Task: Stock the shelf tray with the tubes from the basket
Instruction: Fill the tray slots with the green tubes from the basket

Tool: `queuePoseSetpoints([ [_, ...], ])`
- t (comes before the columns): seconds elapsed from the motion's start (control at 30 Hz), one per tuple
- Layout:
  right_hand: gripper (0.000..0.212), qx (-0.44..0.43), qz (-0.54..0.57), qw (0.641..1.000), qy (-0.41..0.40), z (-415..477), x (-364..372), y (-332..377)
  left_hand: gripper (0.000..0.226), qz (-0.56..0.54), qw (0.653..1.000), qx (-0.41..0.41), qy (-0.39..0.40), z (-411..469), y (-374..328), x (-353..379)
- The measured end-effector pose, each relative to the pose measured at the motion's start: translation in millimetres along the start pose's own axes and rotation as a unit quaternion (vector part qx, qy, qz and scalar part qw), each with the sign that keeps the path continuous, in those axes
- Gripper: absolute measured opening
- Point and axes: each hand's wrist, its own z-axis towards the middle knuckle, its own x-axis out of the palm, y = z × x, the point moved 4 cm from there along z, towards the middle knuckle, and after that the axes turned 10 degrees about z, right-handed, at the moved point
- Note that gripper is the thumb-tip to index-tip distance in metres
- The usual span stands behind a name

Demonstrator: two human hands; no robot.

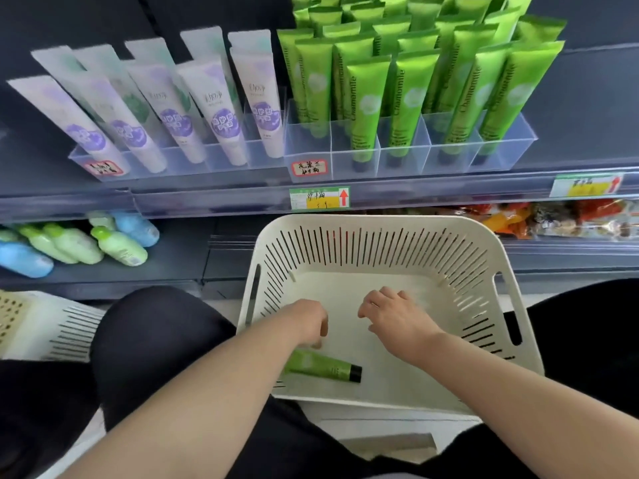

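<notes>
Head view: dark shelf (pixel 587 98) across top of frame; clear shelf tray (pixel 511 146) upper right, packed with upright green tubes (pixel 408 98). White slotted basket (pixel 380 221) at centre, one green tube (pixel 325 366) flat at its lower left. Left hand (pixel 307 321) curled downward just above that tube; grip cannot be told. Right hand (pixel 394 321) loosely spread over basket floor, holding nothing.

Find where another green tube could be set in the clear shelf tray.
Free: the front-left compartment behind the handwritten label, bordered by the purple-tube tray and the first front-row green tube. Crowded: every other front compartment and the rows behind.
</notes>
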Motion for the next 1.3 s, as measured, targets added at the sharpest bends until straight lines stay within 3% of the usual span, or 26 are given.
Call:
queuePoseSetpoints([
  [0.23, 0.033, -0.01, 0.024, 0.996, 0.085, 3, 26, -1, 0.028, 0.095, 0.995, -0.019, 0.038, 10, 9, 28],
  [0.43, 0.033, 0.008, 0.057, 0.994, 0.096, 2, 36, -3, 0.027, 0.169, 0.981, -0.018, 0.095, 16, 3, 45],
  [0.53, 0.033, 0.011, 0.063, 0.994, 0.092, 1, 36, -4, 0.028, 0.179, 0.974, -0.006, 0.135, 14, 0, 49],
  [0.67, 0.032, 0.021, 0.069, 0.994, 0.088, 1, 34, -7, 0.029, 0.115, 0.987, 0.005, 0.114, 10, 2, 40],
  [0.83, 0.034, 0.044, 0.08, 0.994, 0.061, 0, 17, -13, 0.032, -0.104, 0.994, 0.027, 0.036, 4, -1, 10],
  [0.97, 0.034, 0.063, 0.071, 0.995, 0.017, -3, -7, -16, 0.017, -0.293, 0.954, 0.048, -0.037, -9, -12, -17],
  [1.17, 0.033, 0.08, 0.05, 0.993, -0.072, -9, -60, -15, 0.004, -0.245, 0.943, 0.067, -0.217, -43, -24, -78],
  [1.3, 0.036, 0.081, 0.032, 0.986, -0.144, -10, -105, -14, 0.005, -0.222, 0.911, 0.066, -0.342, -73, -25, -124],
])
